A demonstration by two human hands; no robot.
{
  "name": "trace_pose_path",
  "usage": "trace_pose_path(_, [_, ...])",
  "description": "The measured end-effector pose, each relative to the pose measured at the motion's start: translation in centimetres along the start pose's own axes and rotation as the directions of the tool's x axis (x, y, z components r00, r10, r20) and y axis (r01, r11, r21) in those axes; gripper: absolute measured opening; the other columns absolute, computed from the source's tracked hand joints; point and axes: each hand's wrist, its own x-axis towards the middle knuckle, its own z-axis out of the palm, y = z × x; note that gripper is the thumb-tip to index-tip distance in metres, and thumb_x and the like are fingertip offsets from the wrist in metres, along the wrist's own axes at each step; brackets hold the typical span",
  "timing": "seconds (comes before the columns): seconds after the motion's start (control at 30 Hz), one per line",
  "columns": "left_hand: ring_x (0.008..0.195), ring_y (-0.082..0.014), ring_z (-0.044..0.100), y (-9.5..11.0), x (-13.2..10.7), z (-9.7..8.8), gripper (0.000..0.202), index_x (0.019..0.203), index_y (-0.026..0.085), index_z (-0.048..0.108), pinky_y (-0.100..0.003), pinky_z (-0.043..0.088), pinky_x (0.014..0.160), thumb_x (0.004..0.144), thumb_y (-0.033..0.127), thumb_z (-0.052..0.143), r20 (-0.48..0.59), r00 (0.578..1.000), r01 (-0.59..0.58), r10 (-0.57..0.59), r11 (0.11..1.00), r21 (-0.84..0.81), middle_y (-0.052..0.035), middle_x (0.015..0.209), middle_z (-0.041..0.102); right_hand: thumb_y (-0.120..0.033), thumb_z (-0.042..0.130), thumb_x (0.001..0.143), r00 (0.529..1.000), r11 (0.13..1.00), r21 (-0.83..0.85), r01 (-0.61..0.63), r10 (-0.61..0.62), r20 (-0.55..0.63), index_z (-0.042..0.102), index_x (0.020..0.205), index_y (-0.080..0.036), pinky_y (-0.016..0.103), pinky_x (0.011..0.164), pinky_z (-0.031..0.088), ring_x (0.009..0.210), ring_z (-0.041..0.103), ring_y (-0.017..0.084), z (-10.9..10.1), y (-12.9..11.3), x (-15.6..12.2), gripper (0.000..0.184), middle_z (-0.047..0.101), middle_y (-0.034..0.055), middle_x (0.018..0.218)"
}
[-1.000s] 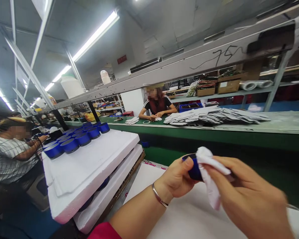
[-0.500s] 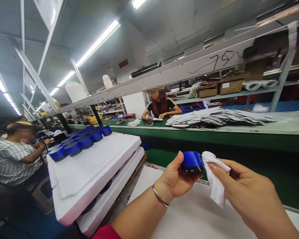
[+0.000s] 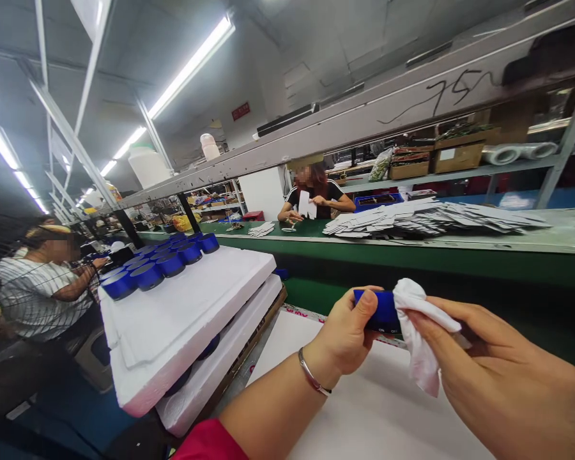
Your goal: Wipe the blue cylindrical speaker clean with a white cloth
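My left hand [image 3: 347, 335] grips a small round blue speaker [image 3: 382, 310] with ON/OFF lettering on its edge, held up in front of me. My right hand [image 3: 498, 377] pinches a white cloth [image 3: 419, 335] and presses it against the speaker's right side. A silver bracelet [image 3: 312, 378] sits on my left wrist. Both hands hover above a white sheet [image 3: 364, 415] on the table.
To the left, stacked white foam trays [image 3: 191, 313] carry several blue speakers [image 3: 148, 275] at their far end. A green conveyor [image 3: 412, 252] holds piles of flat white cards [image 3: 431, 217]. One person sits across it, another at the far left.
The speaker was turned in my left hand, showing its ON/OFF side half a second ago; now the cloth is back against it. The person opposite has lifted a white card.
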Motion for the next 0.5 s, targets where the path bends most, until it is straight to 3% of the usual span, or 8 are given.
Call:
trace_pose_path(0.1, [0.089,-0.016,0.066,-0.2,-0.4,0.2,0.102,0.112,0.017,0.071,-0.029,0.055,0.077,0.054,0.094,0.102,0.035,0.999,-0.036,0.034,0.997,0.066,-0.0024,0.099,0.073,-0.046,0.07,0.114,0.951,0.951,-0.03,0.309,-0.309,-0.009,0.085,0.119,-0.032,0.031,0.069,0.06,0.08,0.076,0.023,0.7,-0.6,-0.7,0.022,0.082,0.0014,0.108])
trace_pose_path(0.23, [0.083,-0.0159,0.063,-0.1,-0.5,-0.1,0.099,0.109,0.019,0.067,-0.03,0.052,0.073,0.061,0.101,0.095,0.014,0.997,-0.079,0.078,0.98,0.181,-0.0015,0.096,0.07,-0.039,0.067,0.119,0.901,0.903,-0.008,0.431,-0.429,0.067,0.08,0.122,-0.03,0.03,0.078,0.057,0.085,0.075,0.021,0.3,-0.3,-0.1,0.016,0.08,0.0015,0.11])
trace_pose_path(0.3, [0.085,-0.0169,0.062,0.4,-0.4,-0.3,0.102,0.115,0.019,0.067,-0.031,0.051,0.074,0.062,0.102,0.093,-0.048,0.99,-0.119,0.133,0.967,0.225,-0.0021,0.098,0.069,-0.047,0.068,0.118,0.893,0.911,0.044,0.411,-0.411,0.184,0.083,0.117,-0.031,0.03,0.073,0.057,0.079,0.073,0.021,-0.2,0.7,0.8,0.021,0.08,0.0018,0.106])
trace_pose_path(0.4, [0.086,-0.0186,0.062,1.8,-0.4,-0.4,0.106,0.119,0.019,0.066,-0.031,0.05,0.07,0.061,0.103,0.093,-0.081,0.985,-0.13,0.154,0.962,0.24,-0.0027,0.099,0.067,-0.067,0.066,0.113,0.914,0.962,-0.038,0.27,-0.243,0.324,0.084,0.104,-0.03,0.032,0.063,0.054,0.07,0.068,0.022,-0.6,2.2,1.6,0.042,0.077,0.0055,0.095])
trace_pose_path(0.5, [0.084,-0.0199,0.063,3.0,-0.6,-0.3,0.11,0.12,0.018,0.067,-0.031,0.049,0.065,0.059,0.106,0.091,-0.047,0.99,-0.121,0.135,0.964,0.236,-0.0041,0.101,0.067,-0.078,0.061,0.111,0.974,0.971,-0.185,0.149,-0.112,0.199,0.083,0.102,-0.029,0.033,0.062,0.052,0.071,0.064,0.024,-0.5,3.2,1.4,0.054,0.073,0.0084,0.092])
